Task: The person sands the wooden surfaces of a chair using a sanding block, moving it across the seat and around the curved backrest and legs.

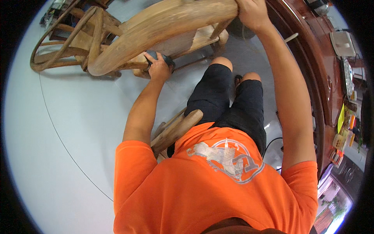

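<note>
A wooden chair (167, 31) with a thick, curved, pale brown rail stands in front of me at the top of the head view. My right hand (251, 15) grips the right end of that rail; some of its fingers run behind the wood or out of the picture. Lower and to the left, my left hand (160, 68) is closed over a black, rounded object (168, 61) against a lower wooden part of the chair. My palm covers most of this object, so its exact kind is hidden.
Another wooden chair (70, 48) with bent arms stands at the far left. A wooden armrest (177, 132) juts out beside my left hip. Along the right runs a dark red-brown wooden cabinet (329, 74) with small items on it. A thin cord crosses the pale floor (70, 113).
</note>
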Demonstrator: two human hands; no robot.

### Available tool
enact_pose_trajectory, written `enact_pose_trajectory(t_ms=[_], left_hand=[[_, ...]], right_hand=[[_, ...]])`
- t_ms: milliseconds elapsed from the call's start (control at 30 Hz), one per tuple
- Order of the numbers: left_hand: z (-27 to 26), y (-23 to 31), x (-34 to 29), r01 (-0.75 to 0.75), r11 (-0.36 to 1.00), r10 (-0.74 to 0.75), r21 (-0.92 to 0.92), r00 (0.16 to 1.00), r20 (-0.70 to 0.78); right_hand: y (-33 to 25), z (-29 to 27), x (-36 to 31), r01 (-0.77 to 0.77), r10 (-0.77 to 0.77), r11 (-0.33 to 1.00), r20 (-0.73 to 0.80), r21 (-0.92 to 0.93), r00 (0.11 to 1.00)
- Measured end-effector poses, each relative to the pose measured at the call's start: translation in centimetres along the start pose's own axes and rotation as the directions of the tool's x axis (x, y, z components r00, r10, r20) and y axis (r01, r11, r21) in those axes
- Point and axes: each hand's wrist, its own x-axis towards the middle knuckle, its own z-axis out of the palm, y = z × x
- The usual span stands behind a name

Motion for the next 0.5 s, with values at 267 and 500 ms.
enact_pose_trajectory(t_ms=[267, 500], left_hand=[[5.4, 2.4, -1.7, -0.183, 0.889, 0.255, 0.419, 0.959, -0.123], [5.1, 9.6, -2.3, -0.520, 0.827, 0.541, 0.215, 0.839, -0.050]], right_hand=[[-0.1, 0.5, 0.2, 0.004, -0.003, 0.998, -0.015, 0.067, 1.000], [-0.4, -0.1, 0.2, 0.060, -0.060, 0.998, -0.005, -0.036, 0.998]])
